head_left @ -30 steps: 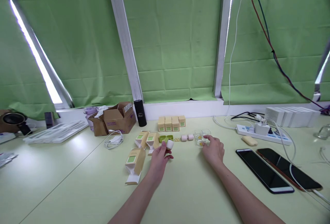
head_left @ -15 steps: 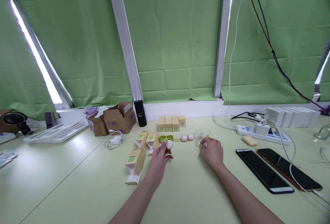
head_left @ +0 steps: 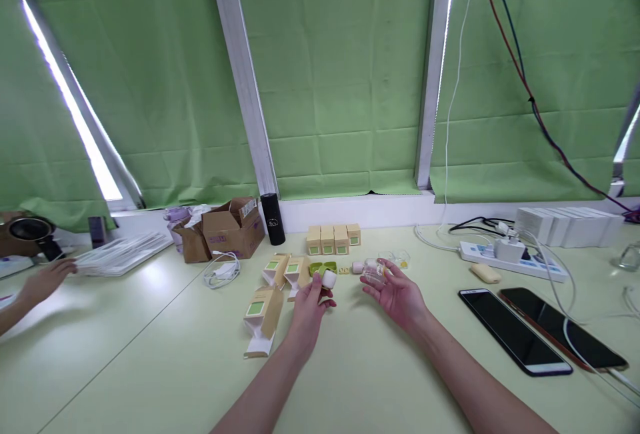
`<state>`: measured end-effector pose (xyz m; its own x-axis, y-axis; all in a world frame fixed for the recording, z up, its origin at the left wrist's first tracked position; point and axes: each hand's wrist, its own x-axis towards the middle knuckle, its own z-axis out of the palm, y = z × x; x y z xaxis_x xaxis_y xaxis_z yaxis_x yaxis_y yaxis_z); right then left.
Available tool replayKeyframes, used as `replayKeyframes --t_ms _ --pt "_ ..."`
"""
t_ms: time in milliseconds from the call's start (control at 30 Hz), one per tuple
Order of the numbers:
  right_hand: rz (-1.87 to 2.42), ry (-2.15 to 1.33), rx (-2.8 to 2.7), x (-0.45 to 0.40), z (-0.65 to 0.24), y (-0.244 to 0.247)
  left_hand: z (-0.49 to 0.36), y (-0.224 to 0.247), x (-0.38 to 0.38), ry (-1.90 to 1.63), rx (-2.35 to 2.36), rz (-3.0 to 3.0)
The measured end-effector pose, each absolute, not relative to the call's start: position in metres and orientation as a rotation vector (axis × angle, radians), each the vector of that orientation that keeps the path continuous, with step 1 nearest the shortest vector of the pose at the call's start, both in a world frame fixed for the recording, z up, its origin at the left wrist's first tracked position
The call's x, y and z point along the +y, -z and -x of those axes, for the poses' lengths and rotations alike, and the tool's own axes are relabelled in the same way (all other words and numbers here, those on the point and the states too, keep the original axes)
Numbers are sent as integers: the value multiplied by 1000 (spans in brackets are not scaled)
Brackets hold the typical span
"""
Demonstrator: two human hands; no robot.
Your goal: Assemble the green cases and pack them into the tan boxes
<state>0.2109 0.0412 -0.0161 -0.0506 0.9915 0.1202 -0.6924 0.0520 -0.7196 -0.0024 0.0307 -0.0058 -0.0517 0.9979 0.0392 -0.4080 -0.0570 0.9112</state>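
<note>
My left hand point(head_left: 309, 314) is closed on a small white cap-like piece point(head_left: 329, 279), held between thumb and fingers. My right hand point(head_left: 400, 294) holds a small clear container point(head_left: 373, 274) at its fingertips, palm turned partly up. Behind my left hand lies an open green piece point(head_left: 323, 267), with tiny yellowish pieces point(head_left: 344, 270) beside it. A pale pink cylinder point(head_left: 357, 267) stands just left of the clear container. More clear containers point(head_left: 401, 259) rest behind my right hand. Opened small cartons point(head_left: 264, 314) with green labels lie left of my left hand.
Closed small boxes point(head_left: 327, 239) and a black cylinder point(head_left: 272, 219) stand at the back. A cardboard box point(head_left: 234, 229) is back left. Phones point(head_left: 513, 331) and a power strip point(head_left: 510, 259) lie right. Another person's hand point(head_left: 47, 282) touches flat white trays point(head_left: 123, 255) at far left.
My right hand has lifted a clear container and moved it left, turning the palm up. My left hand has stayed in place. Another person's hand has come in at the far left.
</note>
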Motion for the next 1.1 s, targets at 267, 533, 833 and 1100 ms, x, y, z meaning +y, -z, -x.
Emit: replayKeyframes --t_ms 267,533,833,1100 --pt "481 -1501 -712 34 -202 11 2 6 30 -1452 887 -901" --pt "619 -1462 -912 25 -192 9 2 8 32 -1471 886 -924" --pt "889 -1126 -1323 19 -174 15 4 9 33 -1496 855 -1022" --pt "859 -1223 -1311 16 -167 17 6 9 32 -1459 870 -1139"
